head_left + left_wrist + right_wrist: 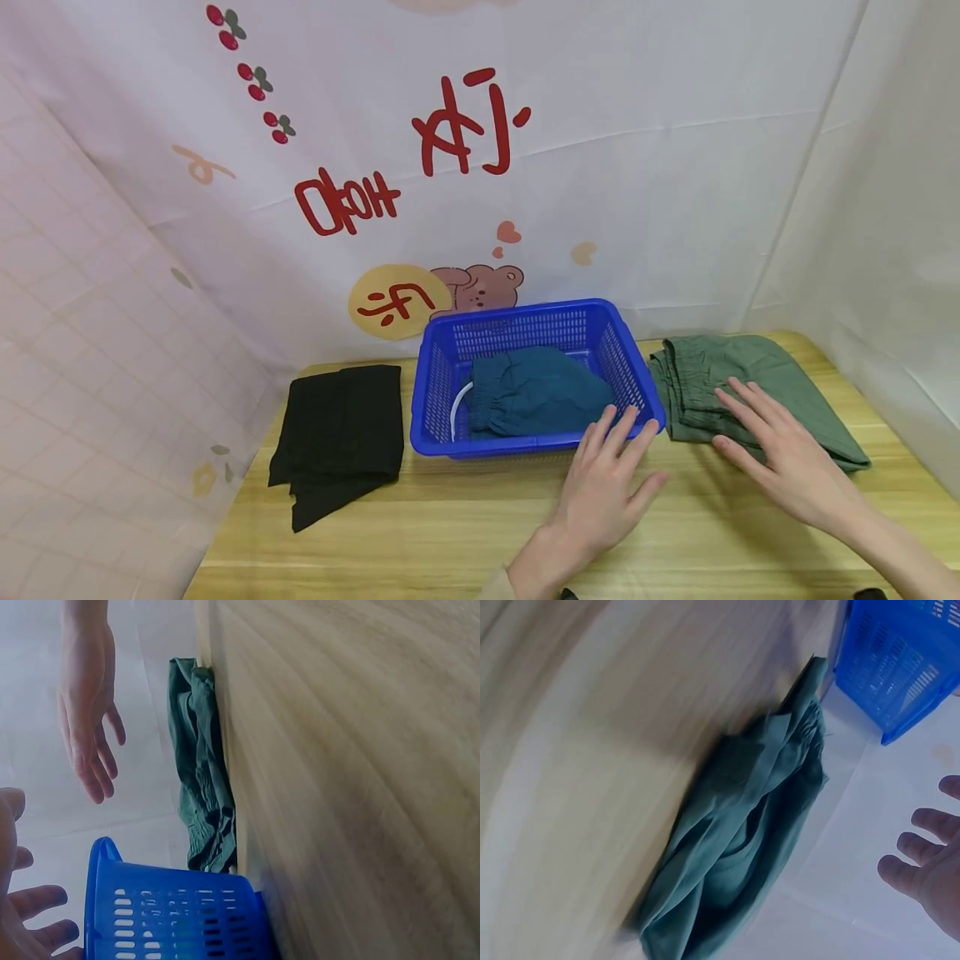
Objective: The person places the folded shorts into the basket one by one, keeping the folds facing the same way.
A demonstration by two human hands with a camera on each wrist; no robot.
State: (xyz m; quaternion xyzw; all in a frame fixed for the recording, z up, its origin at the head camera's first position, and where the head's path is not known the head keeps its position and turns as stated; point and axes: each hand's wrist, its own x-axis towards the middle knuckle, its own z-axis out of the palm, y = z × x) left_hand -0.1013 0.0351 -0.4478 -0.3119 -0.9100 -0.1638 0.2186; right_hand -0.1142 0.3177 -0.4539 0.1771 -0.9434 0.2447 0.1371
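A blue plastic basket (487, 446) with slotted walls stands at the middle back of the table. Inside it lies a folded teal garment (540, 392) with a gathered waistband, a curved white strip (457, 408) beside it. My left hand (603, 492) is at the basket's front right corner, fingers spread and nothing held; whether they touch the rim, I cannot tell. To the basket's right lies a folded green garment (765, 375) with an elastic waistband. Over it hovers my right hand (795, 458), its fingers extended; the left wrist view shows this hand (90, 712) apart from the cloth (199, 765).
A folded black cloth (341, 433) lies left of the basket, one corner sticking out toward the front. The wooden table (450, 533) meets a white printed sheet (660, 208) at the back, and similar sheets hang at both sides.
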